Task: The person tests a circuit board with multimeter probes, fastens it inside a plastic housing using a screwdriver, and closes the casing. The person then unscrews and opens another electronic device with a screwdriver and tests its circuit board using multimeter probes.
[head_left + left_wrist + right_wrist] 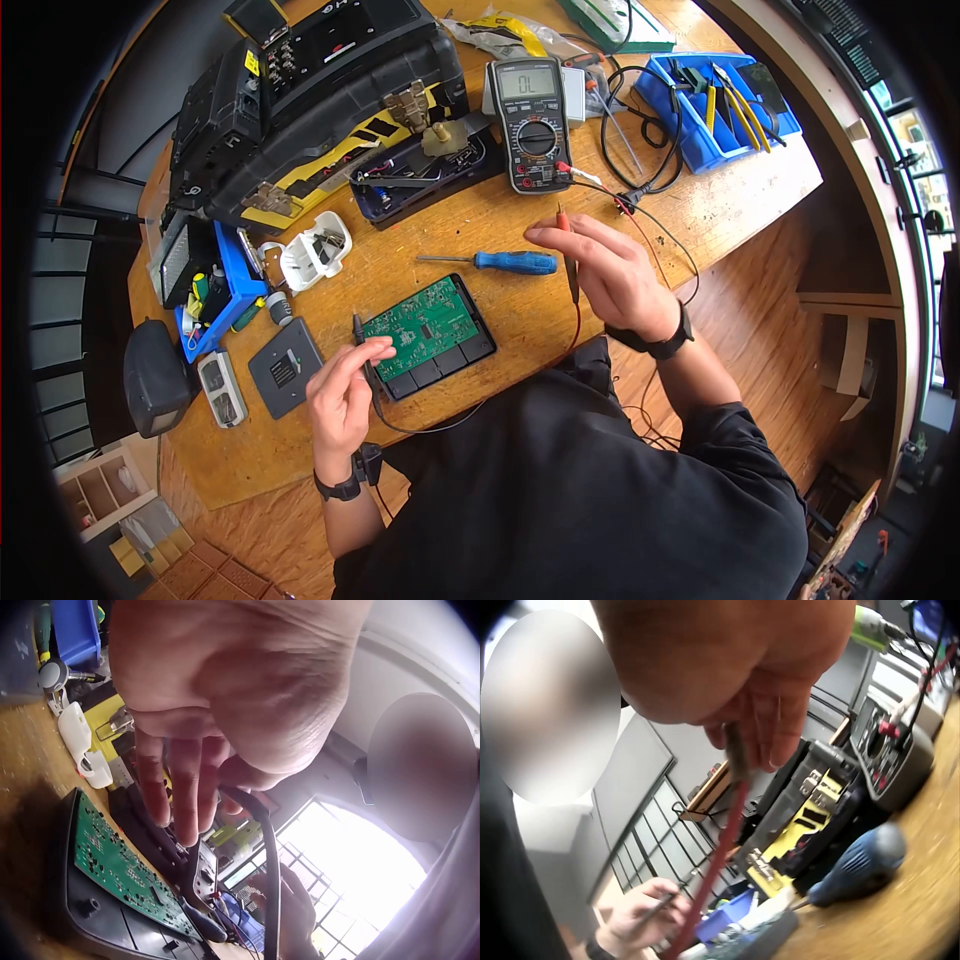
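Observation:
My left hand [338,405] pinches a black multimeter probe [358,328] beside the left edge of a green circuit board [440,318]. The board sits in a black plastic casing [482,346] on the table. Over the front edge of the table, my right hand [628,285] holds a red probe [563,222], its tip pointing up and away from the board. Both probes trail leads; the red one's cable [718,862] hangs below the palm in the right wrist view. Behind them, a multimeter [536,138] reads "OL". A blue screwdriver [515,262] lies between board and meter.
A large black tool case [380,90] fills the back left, with an open dark tray [385,205] before it. A blue bin of pliers [715,150] stands back right. At left are a white case [300,265], a grey plate [268,370] and another blue bin [240,270].

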The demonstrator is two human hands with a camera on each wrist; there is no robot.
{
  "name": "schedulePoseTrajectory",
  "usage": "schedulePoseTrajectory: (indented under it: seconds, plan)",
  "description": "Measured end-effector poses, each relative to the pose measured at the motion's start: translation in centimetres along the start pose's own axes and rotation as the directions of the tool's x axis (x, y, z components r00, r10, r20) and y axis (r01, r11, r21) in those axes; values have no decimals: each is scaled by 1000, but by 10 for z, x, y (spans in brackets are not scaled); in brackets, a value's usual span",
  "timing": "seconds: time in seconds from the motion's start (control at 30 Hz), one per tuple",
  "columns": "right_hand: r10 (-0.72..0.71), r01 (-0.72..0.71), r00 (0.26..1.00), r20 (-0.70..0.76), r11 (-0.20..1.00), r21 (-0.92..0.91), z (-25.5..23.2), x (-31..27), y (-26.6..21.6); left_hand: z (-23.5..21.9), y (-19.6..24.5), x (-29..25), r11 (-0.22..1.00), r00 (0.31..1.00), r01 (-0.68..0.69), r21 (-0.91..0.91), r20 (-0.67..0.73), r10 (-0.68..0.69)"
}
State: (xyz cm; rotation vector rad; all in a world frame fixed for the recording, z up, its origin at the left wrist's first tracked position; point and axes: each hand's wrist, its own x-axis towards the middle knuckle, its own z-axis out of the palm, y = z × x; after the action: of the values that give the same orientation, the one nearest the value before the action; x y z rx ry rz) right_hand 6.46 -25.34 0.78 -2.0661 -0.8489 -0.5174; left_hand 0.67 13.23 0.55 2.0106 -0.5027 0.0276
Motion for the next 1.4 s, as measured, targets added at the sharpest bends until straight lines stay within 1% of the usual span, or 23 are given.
schedulePoseTrajectory:
  seconds: [0.03,0.1,0.2,0.23,0.3,0.33,0.4,0.43,0.47,0.5,0.53,0.6,0.67,0.7,0.73,0.83,0.93,1.0,1.13,1.2,1.23,1.3,1.4]
  plan:
    - [-53,54,998,21,997,-58,-3,0,6,-3,-1,0,1000,1000,-1,-2,1,1]
    - [-75,78,997,23,966,-248,-11,-1,18,-7,-2,0,970,996,-82,230,4,84]
    - [-48,38,999,-20,941,-337,-13,-6,28,-4,-2,0,965,999,-31,259,-34,41]
    - [-17,-14,996,-93,948,-319,-15,-5,29,-3,-5,-1,966,999,-30,259,-36,41]
    - [29,-95,973,-229,954,-283,-13,-3,33,2,-11,-5,944,981,-56,325,-157,112]
    - [30,-95,973,-228,954,-283,-11,-3,33,4,-12,-5,944,981,-55,324,-157,111]
    - [245,-270,917,-315,962,-38,-4,0,29,10,-12,-5,978,944,-55,199,-308,115]
    - [347,-309,886,-308,937,165,3,2,26,14,-14,-1,979,920,-100,177,-358,159]
    - [352,-311,889,-292,933,178,7,3,23,15,-15,0,986,903,-69,153,-410,126]
    - [470,-373,864,-179,837,401,14,4,18,18,-19,0,991,884,-79,109,-453,120]
    - [559,-435,829,-28,675,596,25,4,12,22,-23,-1,994,862,-80,71,-497,105]
    - [574,-494,813,93,598,631,53,-7,-12,30,-21,-1,993,881,-97,-64,-470,56]
    - [579,-560,789,206,539,629,70,-11,-33,40,-17,-6,963,915,-58,-263,-400,-54]
    - [560,-636,752,348,478,606,71,-12,-38,43,-20,-11,944,930,-24,-329,-354,-100]
    - [514,-592,799,311,586,553,84,-16,-39,44,-22,-15,945,944,5,-326,-311,-112]
    - [513,-610,788,341,572,549,99,-18,-44,56,-32,-30,909,935,53,-413,-299,-190]
    - [527,-617,786,323,640,457,108,-18,-41,62,-42,-41,870,922,25,-492,-325,-210]
    - [510,-564,825,244,720,404,116,-21,-37,65,-48,-43,906,924,27,-423,-335,-184]
    - [505,-551,834,222,754,357,124,-17,-43,68,-57,-45,932,924,60,-357,-333,-187]
    - [437,-473,880,186,843,258,126,-13,-43,70,-56,-44,939,920,61,-338,-345,-184]
    - [439,-477,877,192,840,257,128,-13,-43,69,-55,-44,938,919,67,-341,-345,-191]
    - [438,-470,881,179,854,223,131,-14,-41,67,-54,-42,971,931,132,-202,-312,-191]
    - [461,-500,865,199,822,271,129,-14,-39,67,-52,-40,963,928,124,-240,-315,-199]
